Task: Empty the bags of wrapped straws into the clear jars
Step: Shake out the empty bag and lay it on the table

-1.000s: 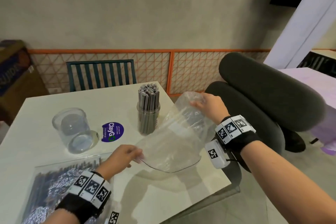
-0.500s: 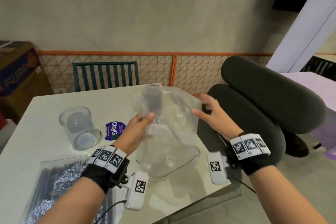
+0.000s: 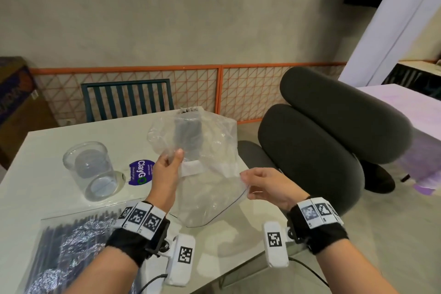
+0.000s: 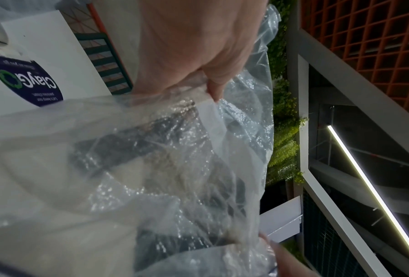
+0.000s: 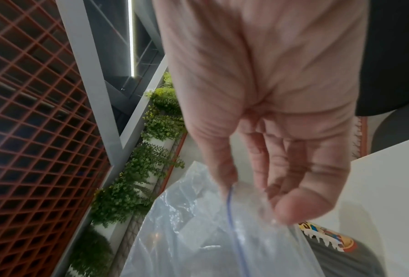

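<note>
An empty clear zip bag [image 3: 210, 172] hangs above the table [image 3: 43, 150], held up by both hands. My left hand [image 3: 168, 167] pinches its upper left part, with the thumb [image 4: 214, 90] pressed on the plastic [image 4: 151, 168]. My right hand [image 3: 262, 184] pinches the bag's blue-lined zip edge [image 5: 231, 211] at the right. Behind the bag, blurred through it, stands a clear jar packed with dark wrapped straws [image 3: 188, 133]. An empty clear jar [image 3: 91, 169] stands at the left. A full bag of wrapped straws [image 3: 69, 246] lies flat at the near left.
A purple round sticker [image 3: 140, 172] is on the table beside the empty jar. A dark padded chair [image 3: 334, 136] stands close on the right, a teal slatted chair [image 3: 126, 100] behind the table. An orange mesh fence [image 3: 238, 93] runs along the wall.
The empty bag rose from lying low over the table to hanging upright. My left hand climbed to its upper left; my right hand slid from the top down to the zip edge.
</note>
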### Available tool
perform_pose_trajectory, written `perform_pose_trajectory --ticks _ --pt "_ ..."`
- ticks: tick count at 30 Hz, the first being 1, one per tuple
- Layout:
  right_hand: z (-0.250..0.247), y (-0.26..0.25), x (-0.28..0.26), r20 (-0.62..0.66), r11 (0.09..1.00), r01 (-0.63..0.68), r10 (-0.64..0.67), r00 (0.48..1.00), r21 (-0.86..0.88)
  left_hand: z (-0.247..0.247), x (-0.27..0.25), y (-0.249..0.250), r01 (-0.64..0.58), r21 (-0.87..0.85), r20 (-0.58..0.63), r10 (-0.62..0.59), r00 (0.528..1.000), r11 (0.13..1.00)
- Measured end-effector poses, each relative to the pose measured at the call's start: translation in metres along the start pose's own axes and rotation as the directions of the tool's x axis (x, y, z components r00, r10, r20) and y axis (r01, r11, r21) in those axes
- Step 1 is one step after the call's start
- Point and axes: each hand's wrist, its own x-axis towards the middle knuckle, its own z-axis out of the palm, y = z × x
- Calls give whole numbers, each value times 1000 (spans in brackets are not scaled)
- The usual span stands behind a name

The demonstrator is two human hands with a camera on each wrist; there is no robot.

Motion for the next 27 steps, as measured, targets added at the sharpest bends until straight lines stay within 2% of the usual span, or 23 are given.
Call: perform_pose_trajectory --ticks 2,4,6,8,10,14,16,18,20,21,22,23,24,25,26,27 --pt "-7 2 4 -91 996 16 -8 996 89 -4 4 0 22 -32 -64 -24 998 999" --pt "-18 7 9 -175 967 27 19 984 255 -12 10 0 60 -94 -111 -71 991 994" --pt "-23 14 13 -180 919 5 72 981 395 -16 12 -2 83 -137 -101 -98 990 987" --pt "-21 20 17 -180 891 -38 133 975 452 -16 11 -4 93 -121 -87 -104 991 988" --pt "-15 23 19 -154 908 -70 146 977 412 -14 11 -5 109 -88 -76 -116 990 990" --pt "-6 18 5 -19 991 -50 52 998 121 -13 14 0 151 -32 -66 -153 986 988" --pt "-10 19 0 -75 995 -14 21 997 97 -16 15 3 173 -52 -31 -174 984 984" --pt "-19 22 0 -177 967 -12 59 982 256 -22 14 6 192 -100 15 -192 981 976" --pt "-22 25 -2 -206 853 -23 152 967 522 -28 12 6 217 -131 60 -211 976 967" --pt "-21 27 -4 -208 815 -41 196 958 578 -29 10 5 232 -130 79 -224 971 964" --pt "-18 29 -5 -216 823 -69 227 949 565 -29 9 2 249 -123 86 -240 967 961" --pt "-15 31 -7 -247 896 -119 243 938 428 -29 8 0 260 -108 82 -252 964 960" --pt "-11 32 -8 -281 962 -183 237 930 204 -28 8 -1 260 -89 72 -254 964 961" --pt "-10 33 -9 -342 970 -228 188 921 -81 -27 8 -1 254 -67 61 -250 966 965" --pt "-10 32 -9 -395 914 -224 78 915 -338 -27 9 -1 243 -37 56 -241 969 969" --pt "-12 32 -8 -381 871 -153 -43 924 -467 -26 9 -1 234 -10 60 -233 971 972"
